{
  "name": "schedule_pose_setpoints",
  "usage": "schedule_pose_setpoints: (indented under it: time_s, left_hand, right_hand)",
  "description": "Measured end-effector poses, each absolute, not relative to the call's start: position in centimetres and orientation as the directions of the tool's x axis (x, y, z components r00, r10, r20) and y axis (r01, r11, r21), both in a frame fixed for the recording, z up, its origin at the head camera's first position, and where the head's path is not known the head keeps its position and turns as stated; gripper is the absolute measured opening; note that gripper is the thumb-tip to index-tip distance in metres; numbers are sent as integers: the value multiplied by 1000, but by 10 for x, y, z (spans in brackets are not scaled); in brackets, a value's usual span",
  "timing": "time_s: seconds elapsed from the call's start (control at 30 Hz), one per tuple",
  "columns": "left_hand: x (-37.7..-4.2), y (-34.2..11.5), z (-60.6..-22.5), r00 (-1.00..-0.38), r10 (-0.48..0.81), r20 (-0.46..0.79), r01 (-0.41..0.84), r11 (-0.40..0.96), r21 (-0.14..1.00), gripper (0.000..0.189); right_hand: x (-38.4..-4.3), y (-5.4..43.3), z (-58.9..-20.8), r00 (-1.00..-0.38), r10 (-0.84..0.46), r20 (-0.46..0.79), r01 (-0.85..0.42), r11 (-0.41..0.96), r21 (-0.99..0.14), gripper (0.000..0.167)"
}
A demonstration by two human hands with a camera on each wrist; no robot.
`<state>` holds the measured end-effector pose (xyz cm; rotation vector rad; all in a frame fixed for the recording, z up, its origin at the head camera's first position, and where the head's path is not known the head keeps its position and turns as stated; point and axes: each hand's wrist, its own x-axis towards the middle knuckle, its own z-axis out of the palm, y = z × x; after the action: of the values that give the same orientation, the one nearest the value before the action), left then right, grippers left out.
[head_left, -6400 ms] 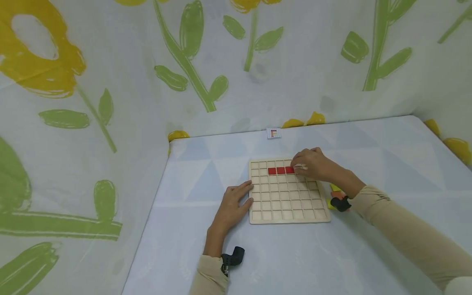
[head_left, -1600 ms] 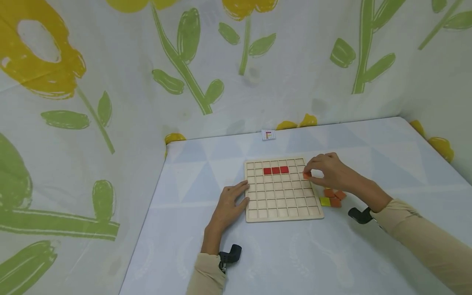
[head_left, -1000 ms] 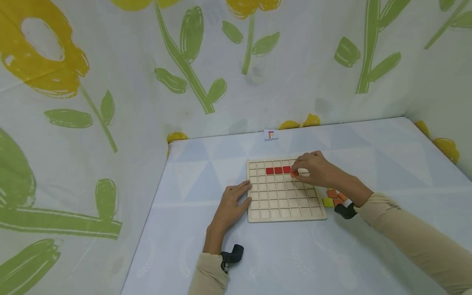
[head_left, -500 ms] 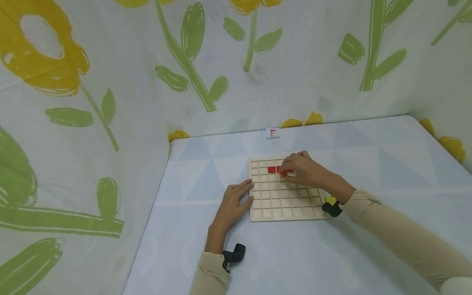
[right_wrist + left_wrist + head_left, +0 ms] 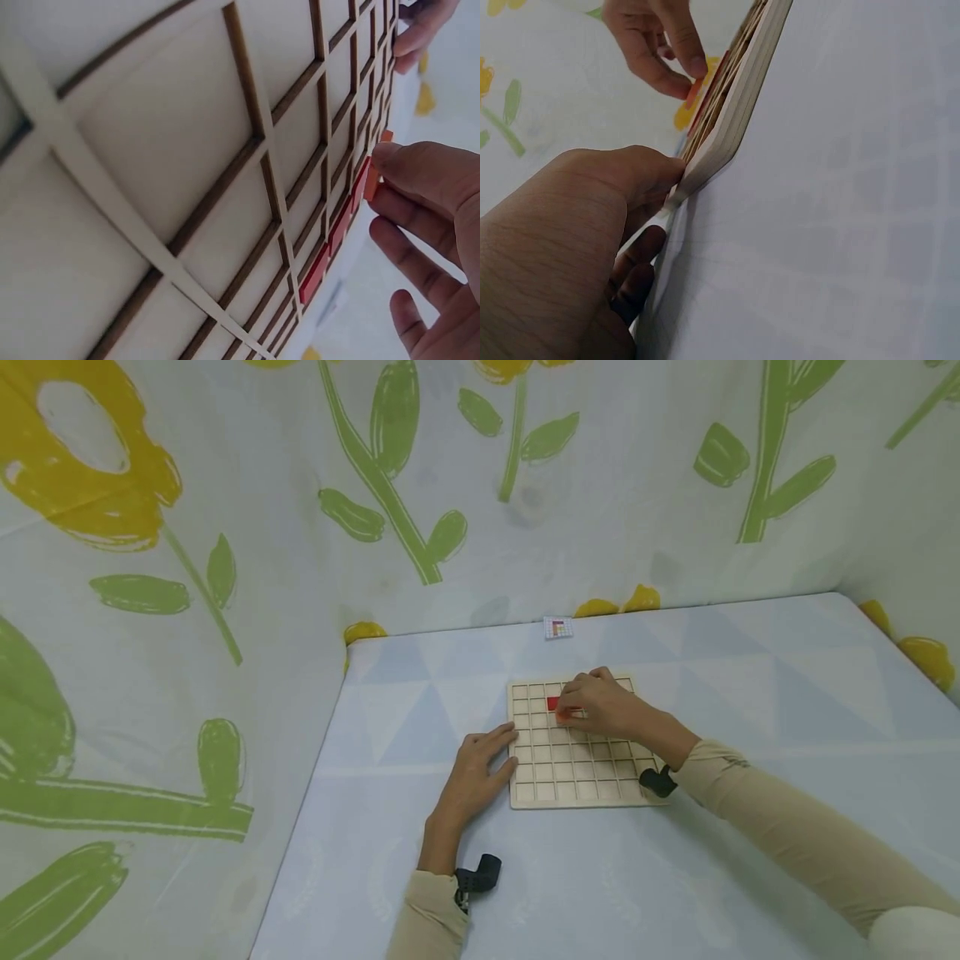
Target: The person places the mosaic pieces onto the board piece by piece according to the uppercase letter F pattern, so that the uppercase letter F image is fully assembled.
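Observation:
A wooden grid board (image 5: 543, 791) lies on the table with a row of red square tiles (image 5: 315, 276) set in its cells near the far edge. Above that row, my right hand (image 5: 606, 707) pinches an orange square tile (image 5: 372, 184) between thumb and index finger, the other fingers loosely bent. In the head view this hand covers part of the red row; one red tile (image 5: 552, 702) shows beside it. My left hand (image 5: 469, 781) rests against the board's left edge, its fingers extended, and the left wrist view shows the thumb (image 5: 664, 171) touching the side.
A small card (image 5: 558, 627) with a coloured grid pattern lies at the table's back edge. Behind it hangs a flower-print cloth (image 5: 600, 510). A black wrist camera (image 5: 657, 782) on the right arm hangs over the board's near right corner.
My right hand has carried the orange tile leftward from the board's right edge to above the red row. The forearm now hides the loose orange and yellow tiles. The left hand stays at the edge.

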<state>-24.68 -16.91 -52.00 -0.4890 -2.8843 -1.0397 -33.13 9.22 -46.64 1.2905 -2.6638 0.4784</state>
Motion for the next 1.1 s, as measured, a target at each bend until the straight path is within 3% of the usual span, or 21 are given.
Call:
schedule_pose_setpoints:
  time_s: [0.47, 1.1]
  left_hand:
    - [-249, -167, -517, -941, 295, 167, 334, 716, 613, 45]
    - [-247, -169, -517, -948, 284, 145, 312, 732, 606, 45]
  right_hand:
    - [-333, 85, -471, -635, -737, 233, -772, 591, -235, 8]
    - [-322, 82, -468, -663, -706, 250, -748, 643, -166, 6]
